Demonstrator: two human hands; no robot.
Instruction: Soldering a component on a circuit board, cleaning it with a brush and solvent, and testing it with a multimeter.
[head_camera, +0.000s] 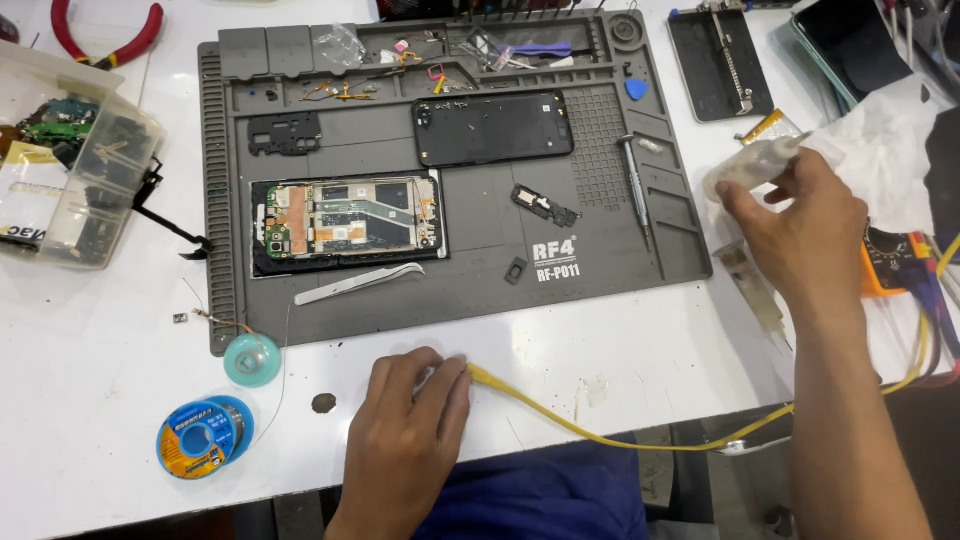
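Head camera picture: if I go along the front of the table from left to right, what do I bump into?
Blue solder spool → teal round reel → left hand holding the yellow cable → right hand holding a small clear bottle.

Single head-worn view, no second view to overlap. Looks steeply down and forward from the person's seat onto the white counter (620, 350), close range, arm's reach. Near counter edge runs along frame bottom, slightly tilted; the person's lap shows below it. Grey work mat (600, 260) fills the centre, its far edge near frame top. Left hand (405, 430) enters bottom centre, right hand (800, 230) from the lower right corner. Side edges crop the counter.
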